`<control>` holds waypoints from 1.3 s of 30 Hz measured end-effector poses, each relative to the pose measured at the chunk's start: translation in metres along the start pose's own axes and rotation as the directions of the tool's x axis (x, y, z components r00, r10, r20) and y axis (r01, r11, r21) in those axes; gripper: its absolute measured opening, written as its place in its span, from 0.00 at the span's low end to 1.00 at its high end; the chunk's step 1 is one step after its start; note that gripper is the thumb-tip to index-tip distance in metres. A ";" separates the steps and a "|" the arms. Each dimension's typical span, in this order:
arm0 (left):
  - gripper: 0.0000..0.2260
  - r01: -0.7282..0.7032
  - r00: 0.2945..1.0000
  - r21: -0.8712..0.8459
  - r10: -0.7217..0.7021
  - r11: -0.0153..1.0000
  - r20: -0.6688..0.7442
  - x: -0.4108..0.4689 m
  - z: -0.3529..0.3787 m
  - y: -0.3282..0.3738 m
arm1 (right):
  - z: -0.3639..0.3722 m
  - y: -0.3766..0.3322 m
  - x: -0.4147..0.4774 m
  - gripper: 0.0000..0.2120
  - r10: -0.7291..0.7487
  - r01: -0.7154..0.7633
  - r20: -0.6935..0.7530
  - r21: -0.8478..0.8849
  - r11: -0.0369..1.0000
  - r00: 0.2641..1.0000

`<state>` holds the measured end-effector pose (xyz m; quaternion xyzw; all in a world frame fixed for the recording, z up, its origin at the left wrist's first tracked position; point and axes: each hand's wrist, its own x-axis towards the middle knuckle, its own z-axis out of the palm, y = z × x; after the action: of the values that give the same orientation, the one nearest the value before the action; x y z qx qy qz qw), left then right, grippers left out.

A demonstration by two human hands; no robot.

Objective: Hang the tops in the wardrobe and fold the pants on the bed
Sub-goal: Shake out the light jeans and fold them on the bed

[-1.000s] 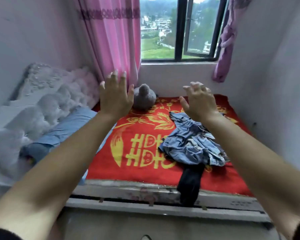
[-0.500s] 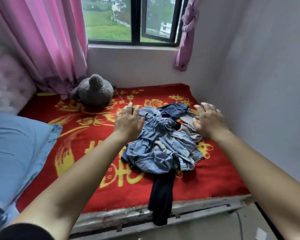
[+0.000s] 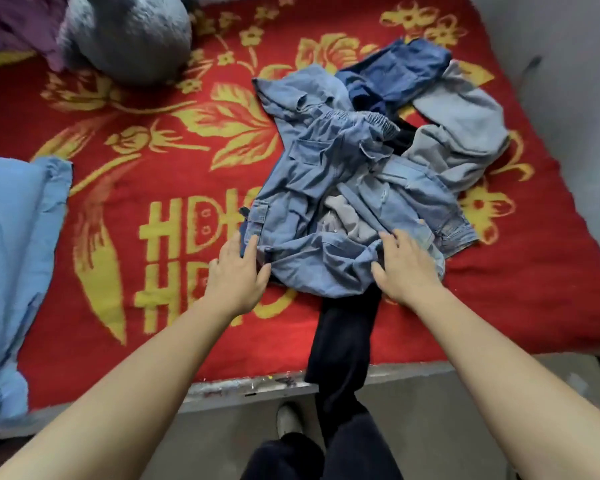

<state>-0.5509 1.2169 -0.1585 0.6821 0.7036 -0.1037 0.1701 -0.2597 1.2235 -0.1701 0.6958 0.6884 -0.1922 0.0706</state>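
- The heap of clothes (image 3: 343,188) lies right of centre on the red blanket (image 3: 153,133). Nothing is folded and nothing is hung, so I judge the task to be at the sorting stage.
- Left hand (image 3: 238,271): fingers spread and straight, tips resting on the near left edge of the pale denim garment (image 3: 291,188). It is released and holds nothing.
- Right hand (image 3: 407,268): fingers straight, laid flat on the same garment's near right edge. It is likewise released, with no pinch visible.
- The dark blue garment (image 3: 395,71) and grey garment (image 3: 465,133) sit at the upper side of the heap, partly tucked under the pale denim.
- A black garment (image 3: 343,341) runs from under the heap, between the hands, and over the bed edge (image 3: 257,386) toward the floor.
- Risk one: the pieces overlap. If I lift the pale denim by its near edge, I expect it to drag the grey or black piece along.
- Risk two: the black garment hangs over the edge. A pull on the heap toward me could slide it to the floor, near the shoe (image 3: 288,420).
- Risk three: I cannot tell tops from pants in this crumple. An elastic waistband (image 3: 357,121) shows near the heap's upper part, and the rest is unclear. A wrong sort would send pants to the wardrobe.
- The wardrobe is not in view.
- The blue pillow (image 3: 14,254) is at the left edge and the grey plush toy (image 3: 129,36) is at upper left. Both are well apart from the heap.
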 end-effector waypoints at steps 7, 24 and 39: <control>0.26 0.124 0.969 -0.130 -0.091 0.984 0.229 0.047 0.111 0.036 | 0.118 0.030 0.031 0.21 0.185 -0.240 0.284 0.175 0.955 0.941; 0.28 0.373 0.927 -0.411 -0.320 0.832 0.195 0.067 0.231 0.053 | 0.210 0.030 0.052 0.33 0.415 -0.523 0.327 0.400 0.753 0.849; 0.15 0.464 0.758 -0.839 -0.617 0.284 0.211 0.139 0.177 -0.020 | 0.219 -0.003 0.062 0.20 0.364 -0.440 0.278 0.305 0.844 0.889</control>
<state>-0.5554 1.2776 -0.3761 0.2295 0.8566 0.2596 0.3824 -0.3010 1.2015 -0.3924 0.8019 0.4680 -0.3676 0.0530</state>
